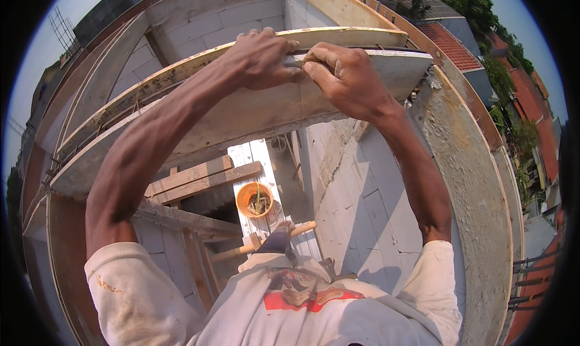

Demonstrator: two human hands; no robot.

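Observation:
Two long formwork panels run across in front of me with a narrow gap between them, the near panel (241, 113) and the far panel (338, 34). My left hand (263, 57) is hooked over the far panel's top edge, its fingertips on the far side and its thumb down toward the near panel. Close beside it, at the near panel's top edge, my right hand (345, 77) is closed in a pinch. What sits between its thumb and fingers is too small to make out. Steel bars show in the gap toward the left.
Below me an orange bucket (254, 200) with some tools or scraps stands on a pale ribbed plank (251, 155). Timber beams (205, 180) and a round pole (302, 228) lie nearby. A pale block wall (368, 207) drops away at right, beside a concrete-crusted board (468, 158). Tiled roofs lie beyond.

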